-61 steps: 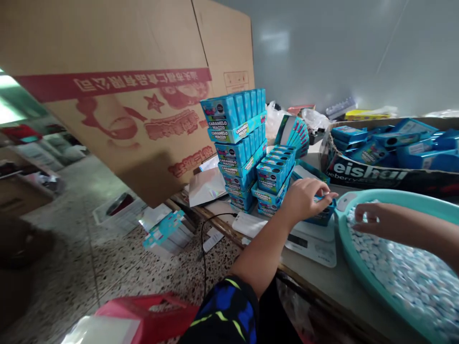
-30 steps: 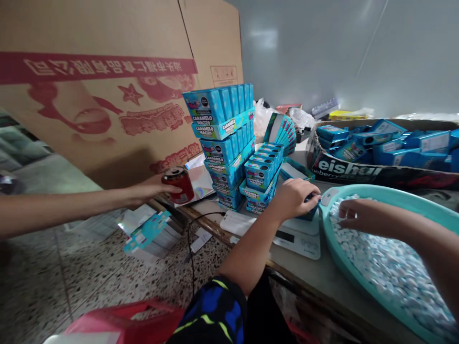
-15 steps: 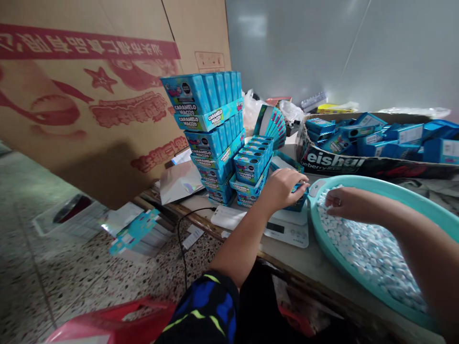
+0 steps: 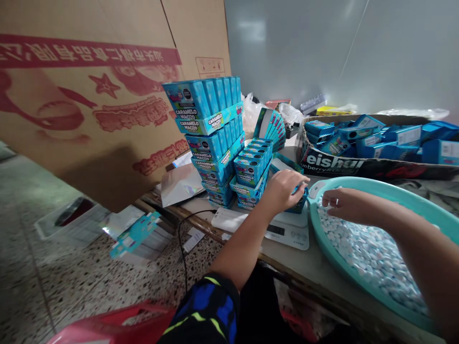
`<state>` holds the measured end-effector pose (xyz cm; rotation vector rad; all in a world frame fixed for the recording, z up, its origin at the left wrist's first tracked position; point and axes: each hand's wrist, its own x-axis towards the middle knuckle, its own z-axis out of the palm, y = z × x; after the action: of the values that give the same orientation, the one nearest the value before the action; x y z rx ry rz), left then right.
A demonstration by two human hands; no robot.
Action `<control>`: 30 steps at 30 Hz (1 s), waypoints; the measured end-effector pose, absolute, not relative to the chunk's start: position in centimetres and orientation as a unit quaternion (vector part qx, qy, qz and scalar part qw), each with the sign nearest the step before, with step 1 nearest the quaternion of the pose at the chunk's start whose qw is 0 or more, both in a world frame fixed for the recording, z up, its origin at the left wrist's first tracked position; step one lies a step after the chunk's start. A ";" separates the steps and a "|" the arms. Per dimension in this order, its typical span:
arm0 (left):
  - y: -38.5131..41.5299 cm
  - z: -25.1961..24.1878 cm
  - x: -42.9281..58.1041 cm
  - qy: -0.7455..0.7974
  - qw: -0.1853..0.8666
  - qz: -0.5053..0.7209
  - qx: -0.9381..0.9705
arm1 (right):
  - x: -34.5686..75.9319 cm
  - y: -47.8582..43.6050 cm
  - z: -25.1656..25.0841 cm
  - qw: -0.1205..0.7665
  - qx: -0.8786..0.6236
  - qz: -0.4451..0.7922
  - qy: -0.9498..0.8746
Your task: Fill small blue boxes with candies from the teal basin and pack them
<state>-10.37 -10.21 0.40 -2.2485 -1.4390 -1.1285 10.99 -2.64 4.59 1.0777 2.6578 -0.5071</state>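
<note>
Left hand: your left hand [image 4: 285,188] is clamped over the small blue cardboard box [image 4: 300,204], with the fingers curled across its top.
Box spot: that small blue cardboard box sits on the flat white digital scale [image 4: 287,232], just beside the basin's rim.
Right hand: your right hand [image 4: 340,203] hovers low inside the round teal plastic basin [image 4: 324,241], fingertips bunched over the pile of white and pale blue candy tablets [image 4: 369,253]. Honestly can't tell if it's pinching any.
Hands gap: they're near each other but not touching, with the basin rim between them.
Left of the scale: there's a tall stack of blue CARAMELO MACIZO display boxes [image 4: 210,138], and a shorter stack of the same boxes [image 4: 251,174] just beside it, close to your left hand.
Behind the basin: a long cardboard tray full of loose blue boxes [image 4: 358,167].
Backdrop: a big brown cardboard sheet with red print [image 4: 89,95] leans behind the stacks.
Table: the grey table [image 4: 322,279] carries the scale and basin, and a thin black cable [image 4: 181,248] hangs off its edge toward the speckled floor [image 4: 71,277].
</note>
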 end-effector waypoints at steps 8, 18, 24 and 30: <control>-10.0 0.3 -11.0 -0.492 0.139 -0.408 -0.757 | 10.9 -2.5 4.7 0.066 0.369 -0.168 0.912; -9.0 1.0 -11.1 -0.462 0.191 -0.466 -0.730 | 11.3 -1.9 6.1 -0.021 0.380 -0.116 0.917; -9.2 1.1 -11.0 -0.462 0.191 -0.489 -0.715 | 11.4 -2.2 6.7 -0.011 0.388 -0.101 0.916; -9.3 1.0 -11.1 -0.487 0.169 -0.483 -0.708 | 11.7 -1.6 5.9 -0.037 0.371 -0.120 0.920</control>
<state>-11.14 -9.25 0.97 -2.0120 -1.3853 -1.3733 11.74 -1.62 5.89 1.1939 2.9605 -0.3846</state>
